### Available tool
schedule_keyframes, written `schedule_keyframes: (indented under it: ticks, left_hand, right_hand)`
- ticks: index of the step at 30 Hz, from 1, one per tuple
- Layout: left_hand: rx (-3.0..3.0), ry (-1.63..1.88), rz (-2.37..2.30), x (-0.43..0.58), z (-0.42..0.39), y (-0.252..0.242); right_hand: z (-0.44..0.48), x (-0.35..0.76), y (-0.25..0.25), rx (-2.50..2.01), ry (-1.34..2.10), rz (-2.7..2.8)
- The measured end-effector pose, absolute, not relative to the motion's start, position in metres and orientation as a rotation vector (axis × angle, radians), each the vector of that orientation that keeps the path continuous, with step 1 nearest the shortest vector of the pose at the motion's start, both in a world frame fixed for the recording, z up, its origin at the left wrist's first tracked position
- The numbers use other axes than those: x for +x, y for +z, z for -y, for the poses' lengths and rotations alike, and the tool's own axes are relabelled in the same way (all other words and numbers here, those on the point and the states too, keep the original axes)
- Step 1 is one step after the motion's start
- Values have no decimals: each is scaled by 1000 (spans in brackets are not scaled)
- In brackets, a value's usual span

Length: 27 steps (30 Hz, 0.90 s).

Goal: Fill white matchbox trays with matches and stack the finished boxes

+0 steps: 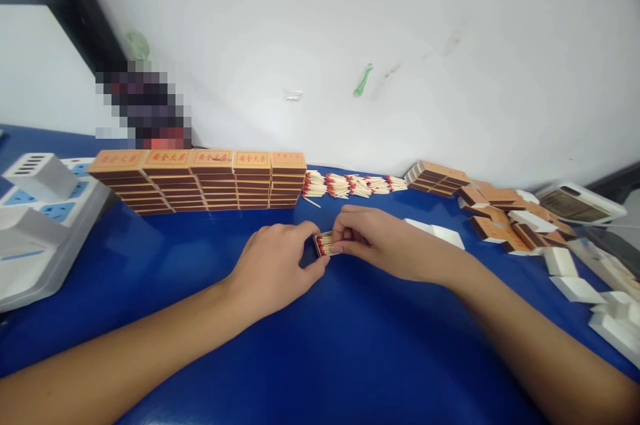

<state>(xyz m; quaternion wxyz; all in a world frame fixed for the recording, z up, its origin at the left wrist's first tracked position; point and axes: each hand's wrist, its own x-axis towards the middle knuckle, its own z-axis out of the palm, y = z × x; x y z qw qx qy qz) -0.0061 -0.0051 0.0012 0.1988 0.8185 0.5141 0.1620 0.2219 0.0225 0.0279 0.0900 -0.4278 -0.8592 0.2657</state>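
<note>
A small white matchbox tray (317, 249) filled with red-tipped matches (326, 243) lies on the blue table in front of me. My left hand (280, 261) holds the tray's left end between thumb and forefinger. Over its right end, my right hand (367, 241) has its fingers curled and pinched at the matches, covering that part of the tray. Behind the hands, several small heaps of loose matches (345, 185) form a row, and one stray match (313, 202) lies before the leftmost heap.
Stacked orange-brown matchboxes (200, 181) stand left along the wall. A smaller matchbox stack (437, 178), scattered box sleeves (495, 218) and white trays (575, 288) lie right. White trays (445, 236) sit behind my right wrist. A power strip (75, 238) with plugs is far left.
</note>
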Motion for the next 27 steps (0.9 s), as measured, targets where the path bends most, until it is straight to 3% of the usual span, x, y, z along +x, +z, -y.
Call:
schedule_keyframes:
  ticks: [27]
  left_hand:
    - [2353, 398, -1404, -6, 5, 2]
  right_hand:
    - [-25, 211, 27, -1200, 805, 2580]
